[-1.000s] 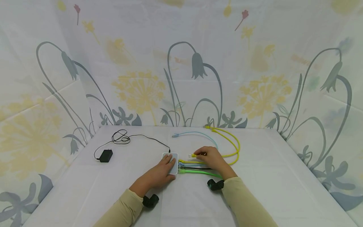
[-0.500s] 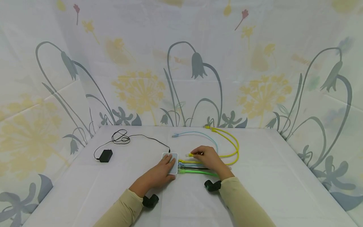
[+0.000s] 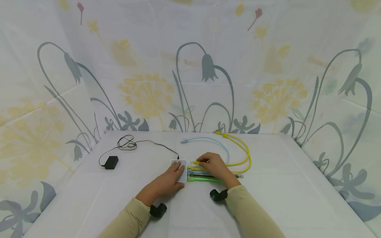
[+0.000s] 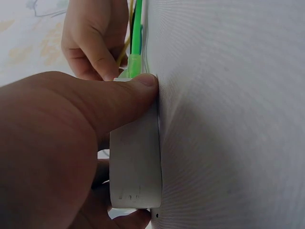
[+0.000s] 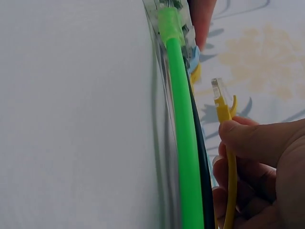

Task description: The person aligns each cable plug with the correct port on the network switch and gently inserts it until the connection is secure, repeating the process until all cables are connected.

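Observation:
My left hand (image 3: 165, 181) rests over a small white network switch (image 3: 184, 164), its fingers across the top and its thumb (image 4: 128, 95) along the near side. Between the thumb and fingers of my right hand (image 3: 215, 165) is the plug end of a yellow Ethernet cable (image 5: 224, 110). Its clear plug (image 5: 217, 87) points toward the switch and stands slightly apart from it. A green Ethernet cable (image 5: 183, 143) is plugged into the switch's right side. Beside it run a black cable (image 5: 202, 157), light blue cables and another yellow cable (image 3: 197, 169), partly hidden behind the right hand.
A thin black power cord (image 3: 157, 143) runs from the switch's back to a black power adapter (image 3: 111, 162) at the left. Behind the right hand curves a light blue cable (image 3: 208, 138) with a loose plug. Yellow cable loops (image 3: 249, 155) lie on the white table (image 3: 297, 198).
My right hand has moved left with the yellow Ethernet cable, bringing its plug closer to the switch. A clear plug has come into view behind the right wrist. The left hand stays put.

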`<state>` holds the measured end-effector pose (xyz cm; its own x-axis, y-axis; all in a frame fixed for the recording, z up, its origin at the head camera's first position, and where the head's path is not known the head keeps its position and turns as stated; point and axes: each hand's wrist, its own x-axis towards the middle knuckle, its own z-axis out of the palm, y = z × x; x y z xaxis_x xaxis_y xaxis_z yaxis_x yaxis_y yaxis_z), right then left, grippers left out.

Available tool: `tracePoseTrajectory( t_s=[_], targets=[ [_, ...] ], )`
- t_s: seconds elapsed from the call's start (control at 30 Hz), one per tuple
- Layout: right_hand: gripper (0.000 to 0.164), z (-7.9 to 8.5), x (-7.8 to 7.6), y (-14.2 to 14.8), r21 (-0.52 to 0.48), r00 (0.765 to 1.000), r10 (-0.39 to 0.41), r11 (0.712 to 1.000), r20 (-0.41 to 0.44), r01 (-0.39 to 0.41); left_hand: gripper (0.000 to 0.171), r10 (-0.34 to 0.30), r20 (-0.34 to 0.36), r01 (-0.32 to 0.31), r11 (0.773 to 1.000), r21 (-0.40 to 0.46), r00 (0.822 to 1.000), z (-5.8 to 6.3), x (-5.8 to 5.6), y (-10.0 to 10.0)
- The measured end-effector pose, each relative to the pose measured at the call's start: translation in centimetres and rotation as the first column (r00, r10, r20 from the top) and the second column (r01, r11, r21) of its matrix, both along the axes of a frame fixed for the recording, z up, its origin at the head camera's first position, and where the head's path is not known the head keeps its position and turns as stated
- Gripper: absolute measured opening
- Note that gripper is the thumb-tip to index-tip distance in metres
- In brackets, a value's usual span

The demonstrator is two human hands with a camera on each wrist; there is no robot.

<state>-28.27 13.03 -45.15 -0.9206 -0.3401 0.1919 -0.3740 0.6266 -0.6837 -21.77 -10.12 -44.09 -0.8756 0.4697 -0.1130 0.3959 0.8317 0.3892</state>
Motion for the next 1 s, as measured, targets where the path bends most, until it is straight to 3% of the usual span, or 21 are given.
tracePoseTrajectory(
  t_s=[1.0],
  targets=[
    [0.010, -0.3, -0.2, -1.7, 0.108, 0.999, -0.028, 0.994, 0.028, 0.024, 0.070, -0.014, -0.004, 0.014, 0.999, 0.028, 1.000, 0.4, 0.2, -0.2]
  ],
)
